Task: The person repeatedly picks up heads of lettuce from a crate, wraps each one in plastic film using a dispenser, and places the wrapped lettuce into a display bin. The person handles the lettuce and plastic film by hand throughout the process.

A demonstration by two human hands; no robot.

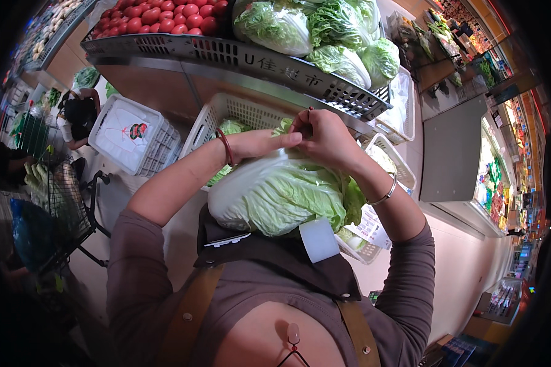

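Observation:
A large napa cabbage (pixel 278 195) with a white base and pale green leaves lies against the front of my dark apron (pixel 275 261). My left hand (pixel 261 144) wraps over its far side, thumb stretched along the top and other fingers hidden behind. Close to that thumb tip, my right hand (pixel 323 137) has its thumb and fingers bunched at the cabbage's far edge. What those fingertips pinch is too small to make out. A translucent white roll or strip (pixel 319 241), perhaps tape, sits at the apron beside the leaves.
Ahead is a grey display crate (pixel 284 69) with tomatoes (pixel 165 18) and wrapped cabbages (pixel 280 27). A white basket (pixel 234 105) holding cabbage stands below. Stacked white foam boxes (pixel 128 130), a shopping cart (pixel 69 197) and a crouching person (pixel 78 114) are at left; another basket (pixel 395 160) is at right.

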